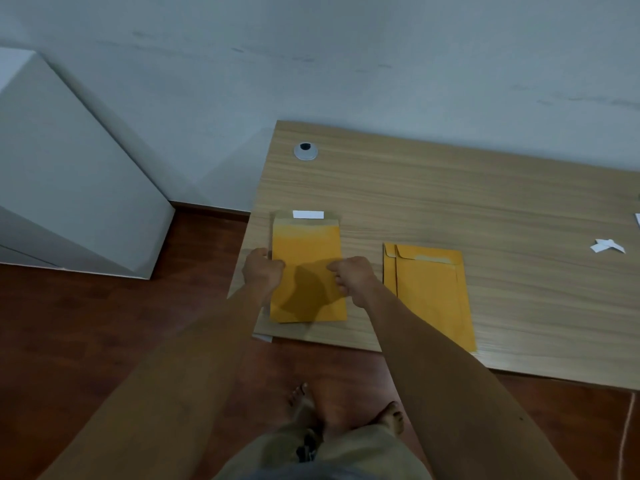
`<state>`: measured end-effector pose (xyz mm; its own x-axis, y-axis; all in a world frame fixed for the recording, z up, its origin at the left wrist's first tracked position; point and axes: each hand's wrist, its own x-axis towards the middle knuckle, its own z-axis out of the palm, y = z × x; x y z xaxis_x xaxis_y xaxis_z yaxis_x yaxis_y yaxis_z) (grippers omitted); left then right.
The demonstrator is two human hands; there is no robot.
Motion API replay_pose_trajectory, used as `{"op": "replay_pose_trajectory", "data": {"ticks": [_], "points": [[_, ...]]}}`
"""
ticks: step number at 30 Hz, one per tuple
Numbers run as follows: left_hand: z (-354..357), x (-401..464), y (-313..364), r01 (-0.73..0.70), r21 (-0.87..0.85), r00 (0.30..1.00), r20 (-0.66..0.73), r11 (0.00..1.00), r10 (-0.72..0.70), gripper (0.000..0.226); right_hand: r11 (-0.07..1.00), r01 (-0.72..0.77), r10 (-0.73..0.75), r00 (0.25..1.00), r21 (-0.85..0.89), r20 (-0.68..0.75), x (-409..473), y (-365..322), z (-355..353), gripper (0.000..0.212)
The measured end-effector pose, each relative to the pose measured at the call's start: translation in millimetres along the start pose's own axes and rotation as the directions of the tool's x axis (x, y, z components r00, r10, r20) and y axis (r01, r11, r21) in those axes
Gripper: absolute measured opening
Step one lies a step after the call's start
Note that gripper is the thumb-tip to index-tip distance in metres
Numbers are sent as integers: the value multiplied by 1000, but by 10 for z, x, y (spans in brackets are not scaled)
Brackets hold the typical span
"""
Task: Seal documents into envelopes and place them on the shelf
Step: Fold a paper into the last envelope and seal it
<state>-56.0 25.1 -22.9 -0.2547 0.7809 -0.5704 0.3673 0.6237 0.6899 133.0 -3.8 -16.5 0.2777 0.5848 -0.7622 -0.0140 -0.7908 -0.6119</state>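
A yellow envelope (306,251) lies flat near the left front corner of the wooden desk (450,202). Its flap is open at the far end, with a white strip (308,214) on it. My left hand (262,270) grips the envelope's left edge and my right hand (353,277) pinches its right edge. To the right lie two more yellow envelopes (431,292), overlapped, with flaps folded. No document is visible outside the envelopes.
A white cabinet (69,174) stands on the floor to the left of the desk. Torn white paper strips (607,245) lie at the desk's right. A grey cable grommet (305,151) sits at the far left corner. My bare feet stand on dark red wood flooring.
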Motion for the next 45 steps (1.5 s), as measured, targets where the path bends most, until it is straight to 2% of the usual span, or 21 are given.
{"op": "replay_pose_trajectory", "data": {"ticks": [2, 3, 6, 9, 12, 15, 17, 22, 26, 33, 41, 45], "points": [[1, 40, -37, -3, -10, 1000, 9, 1000, 3, 13, 1000, 14, -14, 1000, -16, -4, 3, -16, 14, 17], [-1, 64, -60, 1, -31, 1000, 24, 1000, -1, 8, 1000, 14, -14, 1000, -19, -4, 2, -23, 14, 17], [-10, 68, -43, 11, -97, 995, 96, 995, -2, 9, 1000, 4, -4, 1000, -15, 13, 26, -17, -13, 13], [2, 45, 53, -12, -135, 985, 167, 991, 35, 20, 999, 52, -52, 999, -3, -4, 41, 7, -73, 3], [19, 21, 157, -16, -186, 978, 201, 982, 54, 24, 991, 132, -133, 990, -19, -51, 36, -23, -192, 26], [52, -4, 300, -25, -218, 972, 225, 976, 75, 24, 982, 175, -174, 985, 70, -17, -49, -128, -393, 5], [103, -45, 417, -35, -235, 966, 240, 971, 93, 21, 974, 196, -197, 980, 110, -8, -86, -200, -526, 15], [461, -285, 818, -82, -252, 945, 287, 964, 155, 21, 955, 236, -227, 972, 181, -69, -171, -285, -1038, 19], [884, -536, 1104, -95, -272, 925, 332, 958, 186, 22, 952, 266, -253, 962, 153, -101, -131, -232, -1570, 29], [2022, -1022, 1568, -129, -271, 891, 390, 954, 231, 23, 943, 283, -268, 957, 176, -108, 36, -95, -2900, 18], [3617, -1916, 1979, -116, -265, 906, 367, 957, 212, 23, 952, 272, -256, 959, 141, -117, 244, 114, -4716, 14], [4096, -2161, 2022, -93, -277, 921, 341, 956, 189, 28, 954, 269, -258, 962, 132, -93, 256, 240, -5255, 16]]}}
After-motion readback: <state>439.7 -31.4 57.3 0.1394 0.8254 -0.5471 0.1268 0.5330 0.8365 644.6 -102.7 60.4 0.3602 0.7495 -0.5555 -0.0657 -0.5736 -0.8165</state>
